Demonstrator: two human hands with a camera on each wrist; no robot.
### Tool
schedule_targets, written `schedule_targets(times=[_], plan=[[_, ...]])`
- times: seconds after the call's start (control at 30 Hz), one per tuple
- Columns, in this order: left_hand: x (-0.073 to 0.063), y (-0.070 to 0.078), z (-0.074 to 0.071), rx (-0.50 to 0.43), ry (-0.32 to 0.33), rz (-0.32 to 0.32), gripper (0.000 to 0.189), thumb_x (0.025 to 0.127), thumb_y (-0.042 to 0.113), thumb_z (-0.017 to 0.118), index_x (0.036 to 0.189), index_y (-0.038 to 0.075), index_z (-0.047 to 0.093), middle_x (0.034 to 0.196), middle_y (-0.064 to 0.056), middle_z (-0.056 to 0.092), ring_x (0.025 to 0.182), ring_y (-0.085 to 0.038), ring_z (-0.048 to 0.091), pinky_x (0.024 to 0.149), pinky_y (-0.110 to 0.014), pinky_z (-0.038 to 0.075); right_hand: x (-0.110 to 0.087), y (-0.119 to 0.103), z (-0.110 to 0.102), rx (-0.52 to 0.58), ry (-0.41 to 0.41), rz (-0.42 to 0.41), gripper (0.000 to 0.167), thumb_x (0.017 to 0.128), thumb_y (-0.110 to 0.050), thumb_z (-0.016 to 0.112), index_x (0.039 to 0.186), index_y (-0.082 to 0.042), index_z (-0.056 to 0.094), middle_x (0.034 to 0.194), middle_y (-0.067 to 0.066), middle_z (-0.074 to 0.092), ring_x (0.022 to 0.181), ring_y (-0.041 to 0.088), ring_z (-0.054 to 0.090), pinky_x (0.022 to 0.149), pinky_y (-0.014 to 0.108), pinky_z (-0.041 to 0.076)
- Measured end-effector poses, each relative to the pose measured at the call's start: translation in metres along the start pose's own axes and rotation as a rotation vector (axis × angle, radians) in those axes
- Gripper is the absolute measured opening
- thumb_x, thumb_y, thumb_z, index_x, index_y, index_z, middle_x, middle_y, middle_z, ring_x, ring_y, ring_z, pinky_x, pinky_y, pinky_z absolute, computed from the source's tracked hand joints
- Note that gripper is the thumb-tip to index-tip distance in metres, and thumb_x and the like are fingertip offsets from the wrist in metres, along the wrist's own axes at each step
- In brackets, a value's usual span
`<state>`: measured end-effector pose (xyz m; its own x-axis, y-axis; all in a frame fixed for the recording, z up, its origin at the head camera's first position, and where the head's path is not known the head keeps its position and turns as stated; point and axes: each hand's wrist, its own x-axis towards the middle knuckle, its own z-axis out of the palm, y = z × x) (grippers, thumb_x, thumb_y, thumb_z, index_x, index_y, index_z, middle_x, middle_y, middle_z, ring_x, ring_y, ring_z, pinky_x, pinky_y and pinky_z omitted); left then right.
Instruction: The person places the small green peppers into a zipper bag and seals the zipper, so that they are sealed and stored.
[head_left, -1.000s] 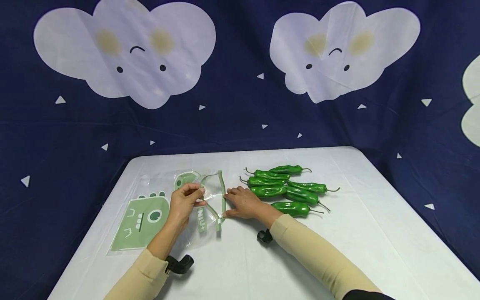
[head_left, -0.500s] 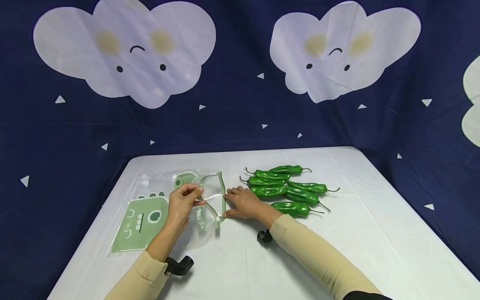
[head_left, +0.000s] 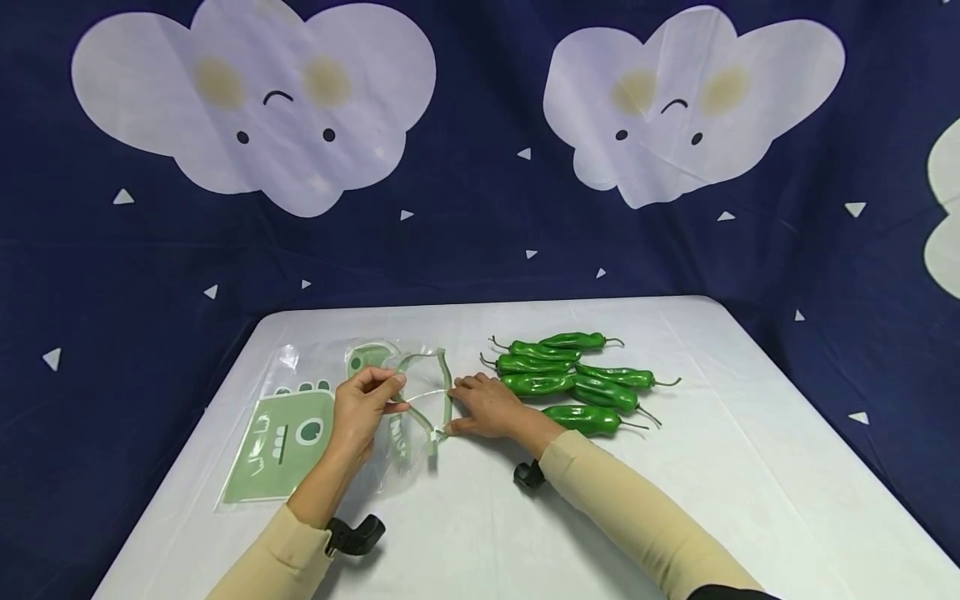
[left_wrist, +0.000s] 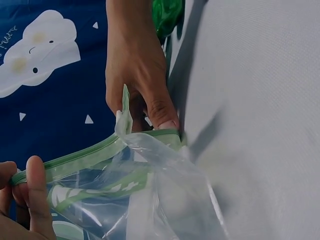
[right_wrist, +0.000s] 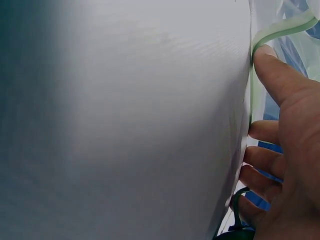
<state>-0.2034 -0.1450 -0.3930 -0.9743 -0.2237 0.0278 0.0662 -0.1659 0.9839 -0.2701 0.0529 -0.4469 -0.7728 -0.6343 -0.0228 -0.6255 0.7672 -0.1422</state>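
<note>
A clear zip bag [head_left: 281, 458] with a green monster print lies on the left of the table, its mouth to the right. My left hand [head_left: 363, 404] pinches one green zip strip [left_wrist: 80, 160] between thumb and fingers, lifting it so that the mouth gapes. Across from it, my right hand [head_left: 486, 406] presses the other strip [head_left: 447, 379] down on the table. Its thumb [right_wrist: 275, 70] lies at the strip's near end, its fingers spread further along. Several green peppers [head_left: 536, 383] lie just beyond my right hand.
The peppers lie loosely side by side, stems pointing both ways, on the white table [head_left: 510, 525]. A dark blue cloth [head_left: 480, 233] with clouds hangs behind the table. Black wrist mounts [head_left: 356, 535] sit by both sleeves.
My left hand has drawn the lifted strip slightly to the left, so the bag's mouth is a little wider. My right hand keeps its place on the other strip.
</note>
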Motion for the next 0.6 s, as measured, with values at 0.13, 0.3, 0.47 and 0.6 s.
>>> schedule_targets(times=[0.13, 0.3, 0.47, 0.6], plan=[[-0.0014, 0.001, 0.0004, 0.003, 0.0, 0.002, 0.009, 0.084, -0.001, 0.066, 0.09, -0.005, 0.061, 0.071, 0.002, 0.056, 0.061, -0.009, 0.059, 0.056, -0.026, 0.064, -0.0001, -0.0001, 0.0004, 0.003, 0.002, 0.008, 0.065, 0.086, -0.06, 0.056, 0.135, -0.018, 0.051, 0.141, 0.005, 0.049, 0.125, 0.024, 0.047, 0.108, 0.044, 0.045], [-0.0038, 0.0019, 0.0013, 0.022, 0.0, -0.01, 0.011, 0.084, 0.001, 0.068, 0.08, 0.009, 0.062, 0.073, 0.001, 0.056, 0.059, -0.011, 0.06, 0.056, -0.026, 0.064, 0.0002, -0.0009, 0.0003, 0.0, 0.01, 0.017, 0.063, 0.087, -0.059, 0.056, 0.134, -0.018, 0.052, 0.14, 0.005, 0.049, 0.124, 0.024, 0.048, 0.106, 0.043, 0.047], [-0.0054, 0.0006, 0.002, 0.024, -0.004, -0.024, 0.007, 0.084, -0.001, 0.066, 0.083, 0.004, 0.062, 0.073, 0.002, 0.056, 0.06, -0.009, 0.059, 0.055, -0.025, 0.063, 0.0002, -0.0024, -0.0002, -0.002, 0.012, 0.021, 0.061, 0.087, -0.058, 0.056, 0.133, -0.019, 0.053, 0.14, 0.006, 0.05, 0.125, 0.024, 0.048, 0.106, 0.043, 0.047], [-0.0054, 0.0001, 0.0023, 0.018, -0.003, -0.029, 0.006, 0.084, 0.0, 0.067, 0.083, 0.003, 0.062, 0.074, 0.002, 0.056, 0.061, -0.008, 0.058, 0.055, -0.025, 0.063, 0.0005, -0.0033, -0.0004, -0.01, 0.017, 0.022, 0.061, 0.086, -0.059, 0.056, 0.132, -0.018, 0.053, 0.14, 0.006, 0.051, 0.124, 0.024, 0.049, 0.106, 0.044, 0.047]])
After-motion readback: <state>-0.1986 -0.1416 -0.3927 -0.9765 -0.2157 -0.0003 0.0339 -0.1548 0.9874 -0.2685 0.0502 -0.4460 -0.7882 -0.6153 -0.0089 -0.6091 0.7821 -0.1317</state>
